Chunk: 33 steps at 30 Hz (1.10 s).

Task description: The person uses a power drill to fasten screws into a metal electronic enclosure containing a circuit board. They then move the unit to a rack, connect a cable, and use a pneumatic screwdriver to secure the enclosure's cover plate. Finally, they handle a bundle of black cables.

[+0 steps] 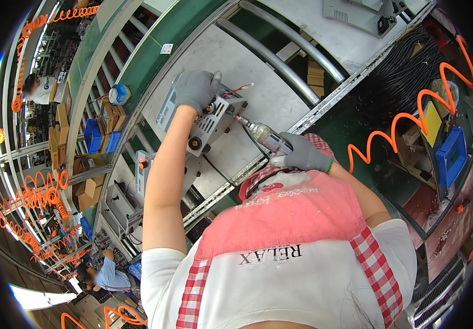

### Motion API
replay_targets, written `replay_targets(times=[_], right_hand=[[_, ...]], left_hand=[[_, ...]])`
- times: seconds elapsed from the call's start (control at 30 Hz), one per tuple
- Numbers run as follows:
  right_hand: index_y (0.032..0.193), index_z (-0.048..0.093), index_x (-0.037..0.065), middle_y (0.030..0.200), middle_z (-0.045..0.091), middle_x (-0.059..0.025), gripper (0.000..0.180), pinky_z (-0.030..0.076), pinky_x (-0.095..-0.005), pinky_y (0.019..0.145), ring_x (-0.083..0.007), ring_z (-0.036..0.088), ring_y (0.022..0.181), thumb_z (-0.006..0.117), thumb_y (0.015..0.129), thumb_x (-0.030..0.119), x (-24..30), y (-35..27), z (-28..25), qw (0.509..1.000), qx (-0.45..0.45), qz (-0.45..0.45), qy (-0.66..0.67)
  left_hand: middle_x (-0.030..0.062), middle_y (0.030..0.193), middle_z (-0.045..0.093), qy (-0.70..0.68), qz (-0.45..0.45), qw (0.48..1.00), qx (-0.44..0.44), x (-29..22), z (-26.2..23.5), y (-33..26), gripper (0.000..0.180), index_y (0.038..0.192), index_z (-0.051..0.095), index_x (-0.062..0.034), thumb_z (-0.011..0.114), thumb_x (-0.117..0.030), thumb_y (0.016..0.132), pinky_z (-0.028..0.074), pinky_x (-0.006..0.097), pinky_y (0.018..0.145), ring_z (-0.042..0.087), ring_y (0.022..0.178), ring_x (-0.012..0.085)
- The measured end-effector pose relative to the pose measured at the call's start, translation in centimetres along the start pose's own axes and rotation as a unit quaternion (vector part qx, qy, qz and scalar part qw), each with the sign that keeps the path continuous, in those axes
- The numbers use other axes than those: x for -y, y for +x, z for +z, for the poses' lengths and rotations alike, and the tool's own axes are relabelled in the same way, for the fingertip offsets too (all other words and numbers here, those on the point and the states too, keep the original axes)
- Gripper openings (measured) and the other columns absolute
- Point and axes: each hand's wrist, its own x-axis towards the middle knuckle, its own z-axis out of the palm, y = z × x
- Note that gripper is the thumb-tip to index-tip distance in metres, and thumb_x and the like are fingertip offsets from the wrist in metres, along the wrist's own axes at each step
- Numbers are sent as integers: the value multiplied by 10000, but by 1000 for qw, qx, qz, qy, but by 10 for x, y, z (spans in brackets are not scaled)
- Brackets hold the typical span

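A grey metal box-shaped device (210, 123) with slots, black round fittings and a pale blue and white panel rests on a metal plate (236, 145). My left hand (195, 90), in a grey glove, is closed over its far edge. Thin red wires (240, 89) stick out beside that hand. In my gloved right hand (305, 153) is a power screwdriver (269, 137) with a clear and metal body. Its tip points at the near right side of the device, close to the casing; I cannot tell if it touches. A dark cable (220, 170) runs from the device toward me.
Metal rollers (269, 60) lie beyond the plate, with another grey device (362, 16) farther off. An orange coiled hose (381, 134) hangs at right, near black cables (406, 71) and a blue bin (451, 156). Cartons and blue bins (92, 135) stand at left. Two people work farther left.
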Motion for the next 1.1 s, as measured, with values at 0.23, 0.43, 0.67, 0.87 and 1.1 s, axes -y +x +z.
replay_targets(times=[0.23, 0.43, 0.67, 0.87, 1.1], right_hand=[[1074, 564, 31, 829, 637, -152, 501, 488, -365, 726, -256, 634, 790, 702, 648, 255, 19, -26, -44, 955, 39, -100, -277], [887, 631, 20, 684, 635, -85, 310, 488, -285, 451, -184, 623, 528, 595, 830, 322, 62, -29, -131, 854, 135, 266, -427], [1038, 625, -14, 948, 638, -187, 331, 544, -349, 571, -270, 674, 726, 520, 887, 261, -49, 71, -193, 735, 40, 260, -625], [1112, 616, 5, 1053, 621, -211, 363, 545, -386, 685, -287, 668, 839, 543, 865, 261, -124, 126, -248, 671, 22, 235, -703], [1145, 624, 29, 1130, 617, -226, 391, 530, -427, 822, -320, 652, 960, 561, 836, 261, -150, 155, -270, 613, 93, 162, -768]], left_hand=[[171, 809, 633, -37, 20, 996, -84, 17, 3, -18, 333, 816, 675, -62, 519, -348, 882, 466, 430, 750, 601, 821, 356], [87, 1018, 636, -123, 41, 908, -400, 6, -24, -96, 127, 908, 667, -84, 663, -121, 787, 442, 366, 872, 579, 971, 281], [117, 1034, 634, -165, -264, 850, -424, 73, 12, -242, 149, 939, 666, -35, 621, -141, 846, 440, 364, 875, 572, 972, 262], [135, 1102, 618, -268, -509, 708, -411, 109, 93, -355, 359, 1138, 571, 8, 586, -268, 909, 470, 322, 856, 586, 980, 208], [145, 1118, 593, -334, -560, 665, -364, 112, 129, -359, 488, 1181, 543, 45, 556, -368, 922, 448, 311, 848, 562, 971, 201]])
